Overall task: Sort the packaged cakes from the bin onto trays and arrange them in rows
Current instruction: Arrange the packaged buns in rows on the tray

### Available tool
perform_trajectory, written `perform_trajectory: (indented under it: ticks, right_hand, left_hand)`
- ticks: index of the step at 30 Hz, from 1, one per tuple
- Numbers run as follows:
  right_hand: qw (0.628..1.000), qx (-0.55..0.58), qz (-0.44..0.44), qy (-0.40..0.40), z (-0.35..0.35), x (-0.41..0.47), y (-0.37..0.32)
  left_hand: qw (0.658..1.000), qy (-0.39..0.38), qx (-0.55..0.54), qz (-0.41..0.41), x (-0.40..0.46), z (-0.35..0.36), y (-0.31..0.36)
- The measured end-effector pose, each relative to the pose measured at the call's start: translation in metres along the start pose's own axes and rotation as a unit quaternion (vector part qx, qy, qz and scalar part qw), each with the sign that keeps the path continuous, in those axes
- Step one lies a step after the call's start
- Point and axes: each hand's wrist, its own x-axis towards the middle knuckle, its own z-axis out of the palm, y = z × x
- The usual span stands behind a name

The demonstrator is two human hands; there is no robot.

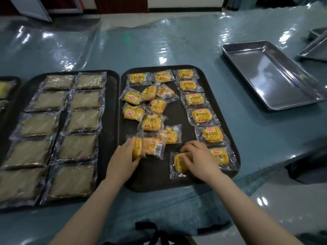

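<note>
A black tray in front of me holds several yellow packaged cakes. One neat row runs down its right side and another along its far edge; a loose pile lies in the middle. My left hand grips a yellow cake standing on edge, next to a cake lying barcode up. My right hand presses on a yellow cake at the tray's near right, beside the last cake of the row.
A second black tray on the left carries two rows of brown packaged cakes. Another tray edge shows at far left. An empty metal pan sits at right, more pans behind it. The table has a shiny blue-green plastic cover.
</note>
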Motion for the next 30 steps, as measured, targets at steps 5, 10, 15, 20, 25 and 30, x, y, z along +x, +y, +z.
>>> perform_trajectory:
  ticks: [5, 10, 15, 20, 25, 30]
  right_hand:
    - [0.997, 0.059, -0.008, 0.045, 0.001, 0.004, -0.019]
    - [0.971, 0.233, 0.053, 0.015, -0.001, 0.015, -0.047]
    - [0.968, 0.238, 0.049, -0.071, 0.015, 0.016, -0.054]
    - [0.971, 0.119, -0.052, -0.199, 0.031, 0.009, -0.059]
    - [0.978, 0.071, -0.094, -0.172, 0.035, 0.01, -0.058]
    - [0.994, 0.056, -0.057, 0.069, 0.03, 0.024, -0.054]
  left_hand:
    - [0.964, 0.114, -0.232, -0.064, -0.015, -0.004, 0.001]
    - [0.933, 0.049, -0.35, 0.074, -0.029, -0.021, 0.006]
    - [0.973, 0.021, -0.215, 0.081, -0.039, -0.013, 0.004]
    - [0.986, -0.054, -0.14, 0.078, -0.045, -0.006, -0.006]
    - [0.987, -0.078, -0.095, 0.106, -0.045, -0.009, -0.009]
    - [0.988, -0.045, -0.111, 0.101, -0.048, -0.003, -0.01]
